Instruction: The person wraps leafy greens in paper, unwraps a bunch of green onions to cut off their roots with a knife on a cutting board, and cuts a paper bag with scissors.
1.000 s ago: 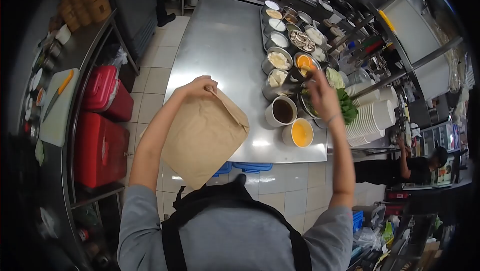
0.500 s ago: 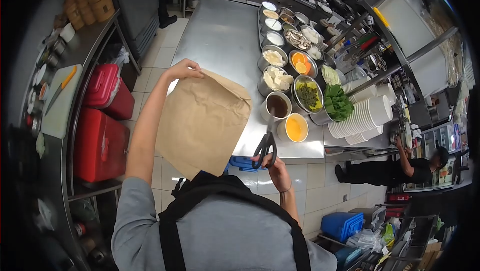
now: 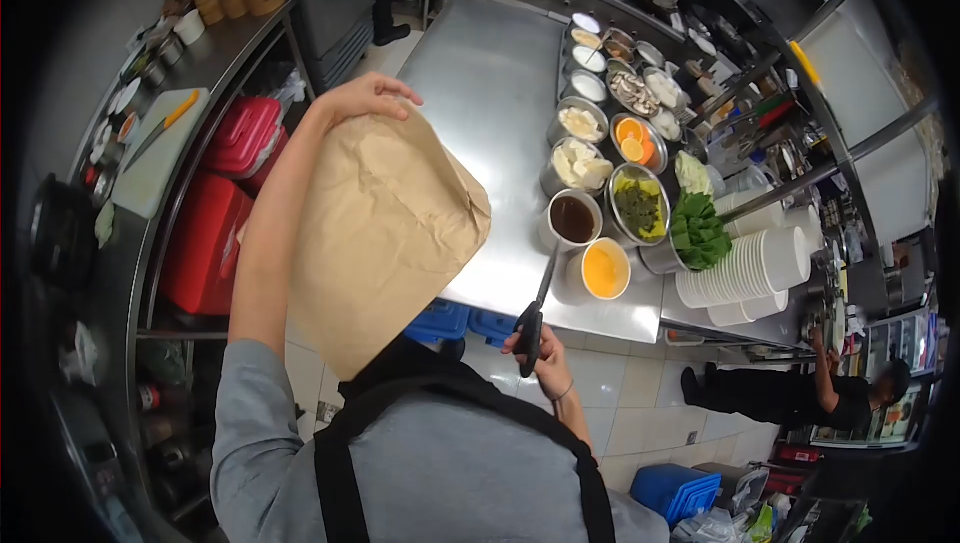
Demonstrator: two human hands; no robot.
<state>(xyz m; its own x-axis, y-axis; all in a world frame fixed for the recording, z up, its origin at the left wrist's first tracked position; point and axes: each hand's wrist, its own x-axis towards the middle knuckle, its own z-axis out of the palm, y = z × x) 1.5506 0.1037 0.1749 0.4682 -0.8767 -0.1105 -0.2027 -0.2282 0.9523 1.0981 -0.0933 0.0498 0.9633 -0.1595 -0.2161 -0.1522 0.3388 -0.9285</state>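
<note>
A large sheet of brown paper [image 3: 385,233], creased and folded over along its right side, hangs in front of my chest. At its top edge my left hand [image 3: 370,100] is closed on the paper, fingers bent over the rim. My right hand [image 3: 545,361] grips black-handled scissors [image 3: 535,328] near the front edge of the steel table [image 3: 475,93]. Their blades point up and away, apart from the paper, and look shut. Just beyond the tips stand a tub of dark brown liquid [image 3: 573,220] and a tub of orange-yellow liquid [image 3: 604,270].
Metal bowls of orange slices [image 3: 634,140], mushrooms [image 3: 633,91] and leafy greens [image 3: 698,231] line the table's right side. Stacked white tubs [image 3: 745,268] lie beside them. At left are a cutting board with a knife [image 3: 160,133] and red containers [image 3: 205,243]. A person [image 3: 790,393] stands at right.
The paper and my left hand have shifted slightly up and left. The scissors have turned, their blades now seen closer to edge-on. My view has moved, so the table appears further right.
</note>
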